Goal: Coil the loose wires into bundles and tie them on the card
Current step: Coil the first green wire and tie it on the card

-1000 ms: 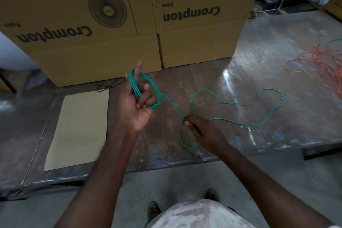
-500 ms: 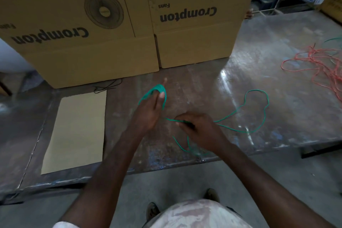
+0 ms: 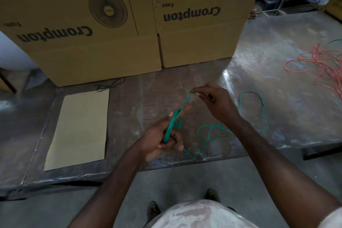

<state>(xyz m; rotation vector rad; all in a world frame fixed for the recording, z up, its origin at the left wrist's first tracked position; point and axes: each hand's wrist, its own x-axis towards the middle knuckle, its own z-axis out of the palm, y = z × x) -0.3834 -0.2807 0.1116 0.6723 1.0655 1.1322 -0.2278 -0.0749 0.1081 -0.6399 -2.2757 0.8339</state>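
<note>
My left hand (image 3: 162,139) grips a small coil of green wire (image 3: 173,125) above the near edge of the metal table (image 3: 277,79). From that coil one strand runs up to my right hand (image 3: 214,102), which pinches it between thumb and fingertips. The loose tail of the green wire (image 3: 262,114) loops over the table to the right of my hands and back toward the front edge. A plain tan card (image 3: 79,129) lies flat on the table to the left, apart from both hands.
Two large Crompton cardboard boxes (image 3: 111,24) stand along the back of the table. A tangle of orange wire (image 3: 322,65) lies at the far right. A thin black wire (image 3: 111,85) rests behind the card. The floor and my shoes show below the table edge.
My right hand has lifted from the front edge up and away, drawing a strand out above the coil. My left hand has dropped lower and nearer. The loose tail has shortened.
</note>
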